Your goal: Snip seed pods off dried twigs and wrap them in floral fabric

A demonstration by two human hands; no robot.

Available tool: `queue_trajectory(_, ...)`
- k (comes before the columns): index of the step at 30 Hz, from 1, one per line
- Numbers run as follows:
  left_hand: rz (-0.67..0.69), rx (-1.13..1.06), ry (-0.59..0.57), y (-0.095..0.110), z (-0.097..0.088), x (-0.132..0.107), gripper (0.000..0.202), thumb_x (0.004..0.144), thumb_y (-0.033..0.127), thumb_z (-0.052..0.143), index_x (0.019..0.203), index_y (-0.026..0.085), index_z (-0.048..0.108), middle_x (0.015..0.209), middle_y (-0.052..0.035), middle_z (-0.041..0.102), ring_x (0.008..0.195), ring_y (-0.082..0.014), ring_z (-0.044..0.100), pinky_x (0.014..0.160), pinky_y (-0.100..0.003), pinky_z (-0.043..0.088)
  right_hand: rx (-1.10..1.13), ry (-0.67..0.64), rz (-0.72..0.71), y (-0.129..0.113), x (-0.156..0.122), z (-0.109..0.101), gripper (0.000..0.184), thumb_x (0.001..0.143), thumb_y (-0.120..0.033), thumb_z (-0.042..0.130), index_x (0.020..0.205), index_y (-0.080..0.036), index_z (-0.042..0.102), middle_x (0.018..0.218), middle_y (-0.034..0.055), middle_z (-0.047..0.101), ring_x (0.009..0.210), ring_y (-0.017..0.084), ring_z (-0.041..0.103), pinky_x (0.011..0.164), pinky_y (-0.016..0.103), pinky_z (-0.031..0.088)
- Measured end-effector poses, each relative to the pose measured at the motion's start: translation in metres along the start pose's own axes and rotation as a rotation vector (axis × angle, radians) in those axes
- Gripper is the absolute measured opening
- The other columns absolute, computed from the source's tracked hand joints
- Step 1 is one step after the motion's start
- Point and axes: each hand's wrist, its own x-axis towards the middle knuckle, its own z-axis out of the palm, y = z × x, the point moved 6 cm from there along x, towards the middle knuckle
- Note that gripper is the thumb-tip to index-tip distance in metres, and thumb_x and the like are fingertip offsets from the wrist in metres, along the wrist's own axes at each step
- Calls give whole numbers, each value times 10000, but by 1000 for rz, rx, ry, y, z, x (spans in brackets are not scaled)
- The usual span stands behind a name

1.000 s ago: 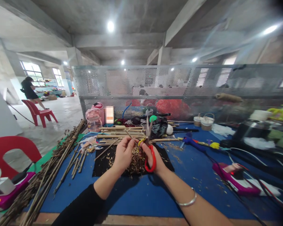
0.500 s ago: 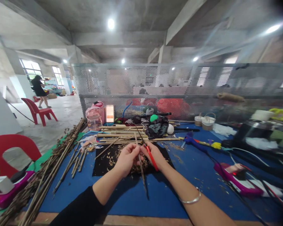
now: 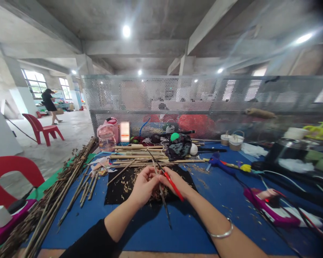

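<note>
"Can you tell me what the left hand is holding?"

"Yes. It holds a thin stick in the centre of the frame. The thumb and the fingers pinch it, and its dark end points to the lower middle."

"And the right hand?"

"This hand grips the scissors by the red handles. The fingers are curled, but partly hidden, so I cannot tell if they sit inside the loops. The blades point toward the upper left, close to the stick; whether they touch it, I cannot tell."

"What is lying under the 2 hands?"

"A black cloth, with brown scraps on it, upon the blue table cover."

"Do you see more sticks?"

"Short sticks lie to the left of the cloth, and a bundle of dry stalks is along the left side of the frame."

"Who is in the upper left?"

"A person in dark clothes, near a red chair."
</note>
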Motion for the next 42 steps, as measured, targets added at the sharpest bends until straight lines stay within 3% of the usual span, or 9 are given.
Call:
queue_trajectory(12,6,-16,90,-4,-3,0,343,638,376,682,823,162,489,583,35,572,440,-92,551,348,-145,318,-127,-61,15,-9,-4,-4,498,721,-652,504,836,-169,466,750,16,550,644,132,484,589,245,395)
queue_trajectory(25,-2,48,158,-8,-11,-1,274,641,328,669,749,166,476,486,66,513,405,-74,518,365,-143,317,-305,12,-5,1,1,-4,557,712,-706,457,625,-155,461,578,-35,428,540,84,340,491,209,285)
queue_trajectory(32,-47,31,188,-7,-12,-2,307,636,364,669,782,174,479,507,70,503,412,-88,532,306,-132,263,-335,25,4,9,5,-2,576,728,-719,400,549,-172,410,527,-49,343,523,82,300,473,217,254)
queue_trajectory(36,-44,42,183,-9,-13,0,330,642,405,655,804,173,484,555,50,534,444,-100,551,305,-139,285,-307,-23,17,13,3,-4,497,739,-663,466,642,-176,442,575,-42,406,544,93,349,507,223,290)
queue_trajectory(42,-23,65,182,-8,-13,-1,349,630,419,664,789,176,469,493,75,488,374,-64,437,316,-152,294,-241,-55,-3,10,-2,-1,420,741,-577,554,861,-182,476,726,-5,540,622,120,449,584,235,372)
